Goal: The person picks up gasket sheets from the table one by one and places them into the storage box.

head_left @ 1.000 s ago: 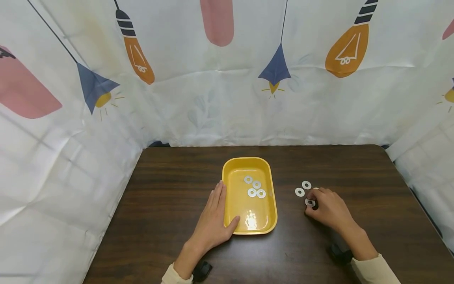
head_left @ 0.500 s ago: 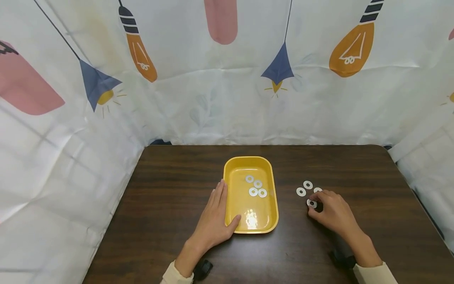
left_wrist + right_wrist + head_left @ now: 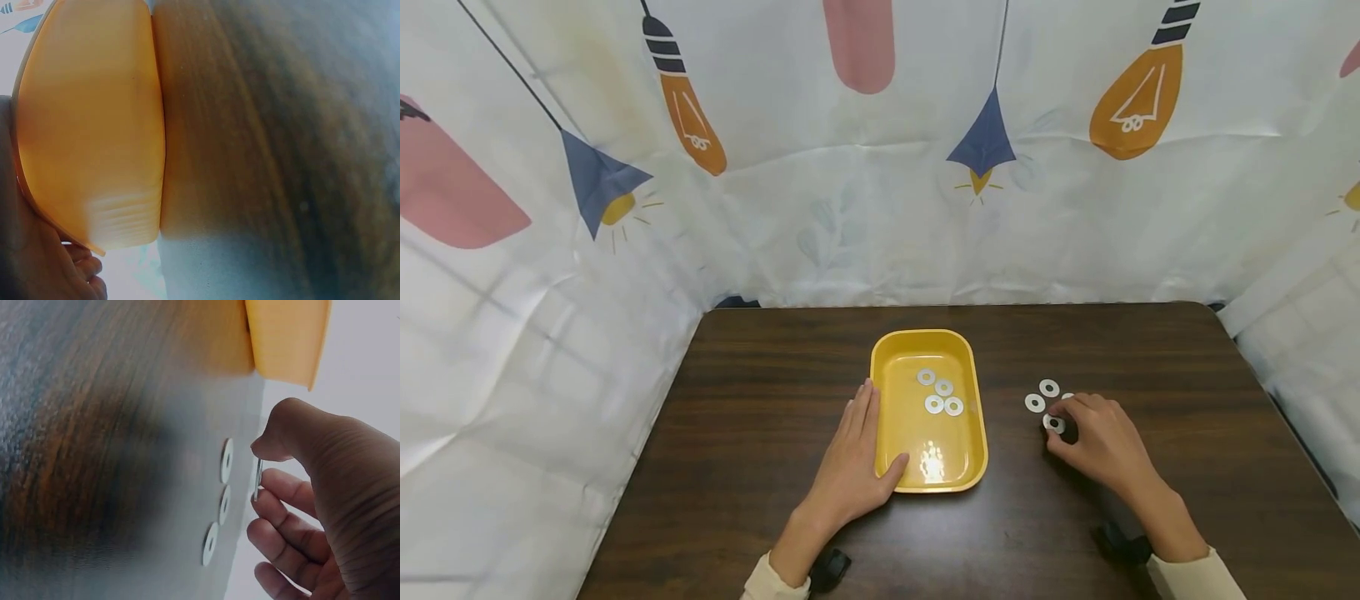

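Observation:
A yellow tray (image 3: pixel 883 450) stands near the middle of the dark table, with several white washers (image 3: pixel 934 404) lying inside it. My left hand (image 3: pixel 848 467) rests along the tray's left side, fingers straight, its thumb over the near corner. In the left wrist view the tray's side wall (image 3: pixel 94 125) fills the left part. To the right of the tray, my right hand (image 3: pixel 1101 442) pinches one washer (image 3: pixel 1053 423) between thumb and fingertips. The right wrist view shows this held washer (image 3: pixel 258 480) edge-on, apart from three washers (image 3: pixel 211 544) lying on the table.
The loose washers (image 3: pixel 1034 403) lie just beyond my right fingertips, one partly hidden behind the hand. The brown wood-grain table (image 3: pixel 760 375) ends at a printed white curtain (image 3: pixel 880 225) behind and at both sides.

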`<control>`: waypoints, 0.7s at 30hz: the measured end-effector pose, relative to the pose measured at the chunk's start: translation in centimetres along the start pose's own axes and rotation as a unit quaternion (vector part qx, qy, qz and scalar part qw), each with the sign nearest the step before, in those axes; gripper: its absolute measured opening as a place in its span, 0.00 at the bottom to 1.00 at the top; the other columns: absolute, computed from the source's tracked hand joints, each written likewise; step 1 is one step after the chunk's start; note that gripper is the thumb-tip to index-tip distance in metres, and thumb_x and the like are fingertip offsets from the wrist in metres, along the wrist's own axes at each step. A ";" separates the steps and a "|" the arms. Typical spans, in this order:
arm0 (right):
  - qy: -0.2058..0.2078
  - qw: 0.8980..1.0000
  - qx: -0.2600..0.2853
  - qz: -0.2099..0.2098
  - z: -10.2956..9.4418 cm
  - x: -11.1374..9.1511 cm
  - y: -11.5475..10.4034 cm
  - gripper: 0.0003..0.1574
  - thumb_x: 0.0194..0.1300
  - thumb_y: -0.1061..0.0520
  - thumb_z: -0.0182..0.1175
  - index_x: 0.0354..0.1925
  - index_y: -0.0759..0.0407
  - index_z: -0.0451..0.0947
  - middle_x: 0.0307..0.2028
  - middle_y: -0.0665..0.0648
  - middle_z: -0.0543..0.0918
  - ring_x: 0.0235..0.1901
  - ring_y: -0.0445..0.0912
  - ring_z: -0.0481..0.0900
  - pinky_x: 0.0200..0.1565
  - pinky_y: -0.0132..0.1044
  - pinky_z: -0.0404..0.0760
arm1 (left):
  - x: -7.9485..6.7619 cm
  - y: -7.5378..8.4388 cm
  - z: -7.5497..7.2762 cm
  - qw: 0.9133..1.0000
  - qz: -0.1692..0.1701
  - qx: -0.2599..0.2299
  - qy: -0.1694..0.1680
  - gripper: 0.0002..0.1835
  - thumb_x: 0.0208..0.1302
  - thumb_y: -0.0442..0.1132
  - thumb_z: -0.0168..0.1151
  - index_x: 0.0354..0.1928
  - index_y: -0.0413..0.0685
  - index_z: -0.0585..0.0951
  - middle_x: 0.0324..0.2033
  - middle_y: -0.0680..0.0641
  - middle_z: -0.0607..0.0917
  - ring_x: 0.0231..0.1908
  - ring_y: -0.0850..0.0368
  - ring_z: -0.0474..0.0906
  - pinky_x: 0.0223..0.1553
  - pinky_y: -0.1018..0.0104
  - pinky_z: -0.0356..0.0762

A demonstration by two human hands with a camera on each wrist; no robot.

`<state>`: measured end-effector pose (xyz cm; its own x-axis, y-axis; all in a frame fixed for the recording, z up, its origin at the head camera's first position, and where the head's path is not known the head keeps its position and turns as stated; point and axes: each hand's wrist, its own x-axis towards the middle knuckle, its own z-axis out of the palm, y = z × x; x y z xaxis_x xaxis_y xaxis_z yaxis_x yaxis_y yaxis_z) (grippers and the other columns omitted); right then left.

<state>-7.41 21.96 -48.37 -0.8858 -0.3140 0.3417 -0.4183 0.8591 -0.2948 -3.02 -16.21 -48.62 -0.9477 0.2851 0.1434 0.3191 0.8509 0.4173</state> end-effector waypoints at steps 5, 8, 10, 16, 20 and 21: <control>-0.009 1.000 -0.009 0.002 -0.2 0.2 -0.4 0.11 0.51 0.56 0.75 0.36 0.54 0.87 0.35 0.54 0.88 0.37 0.55 0.86 0.47 0.61 0.82 | 0.0 0.0 0.0 1.000 0.004 -0.004 0.005 0.55 0.68 0.57 0.64 0.84 0.36 0.49 0.86 0.40 0.48 0.86 0.46 0.47 0.84 0.47 0.54; -0.019 1.000 -0.012 0.005 -0.4 0.3 -0.7 0.12 0.52 0.55 0.75 0.37 0.55 0.87 0.37 0.56 0.89 0.39 0.56 0.86 0.48 0.62 0.82 | 0.1 0.0 0.0 1.000 0.003 -0.006 0.003 0.55 0.68 0.58 0.64 0.84 0.36 0.48 0.86 0.40 0.48 0.86 0.46 0.47 0.84 0.47 0.54; -0.021 1.000 -0.011 0.005 -0.4 0.5 -0.9 0.12 0.52 0.56 0.75 0.37 0.55 0.87 0.38 0.58 0.90 0.39 0.57 0.86 0.49 0.62 0.82 | 0.1 0.0 0.0 1.000 0.001 -0.006 0.002 0.55 0.68 0.58 0.63 0.84 0.36 0.48 0.86 0.40 0.48 0.86 0.46 0.47 0.84 0.47 0.54; -0.003 1.000 -0.010 -0.006 -0.4 0.8 -1.3 0.11 0.51 0.56 0.74 0.35 0.56 0.86 0.36 0.58 0.89 0.38 0.57 0.86 0.47 0.61 0.82 | 0.1 0.0 -0.1 1.000 -0.002 -0.006 0.000 0.55 0.68 0.58 0.63 0.84 0.37 0.48 0.86 0.40 0.48 0.86 0.47 0.47 0.85 0.47 0.54; -0.001 1.000 -0.012 -0.011 -0.5 1.0 -1.5 0.12 0.51 0.56 0.75 0.35 0.56 0.86 0.35 0.57 0.89 0.36 0.56 0.86 0.45 0.60 0.82 | 0.1 0.0 -0.1 1.000 -0.001 -0.004 0.001 0.55 0.67 0.58 0.64 0.85 0.37 0.48 0.86 0.41 0.48 0.86 0.46 0.48 0.84 0.46 0.55; -0.001 1.000 -0.012 -0.012 -0.5 1.1 -1.5 0.12 0.50 0.56 0.75 0.35 0.56 0.86 0.35 0.57 0.89 0.37 0.56 0.86 0.45 0.60 0.82 | 0.0 0.0 -0.1 1.000 -0.002 -0.004 0.001 0.56 0.67 0.58 0.64 0.85 0.37 0.48 0.86 0.41 0.48 0.86 0.46 0.48 0.84 0.46 0.56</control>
<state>-7.61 20.55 -47.09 -0.8761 -0.3351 0.3466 -0.4343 0.8606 -0.2658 -3.05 -16.26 -48.55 -0.9489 0.2811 0.1433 0.3156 0.8480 0.4258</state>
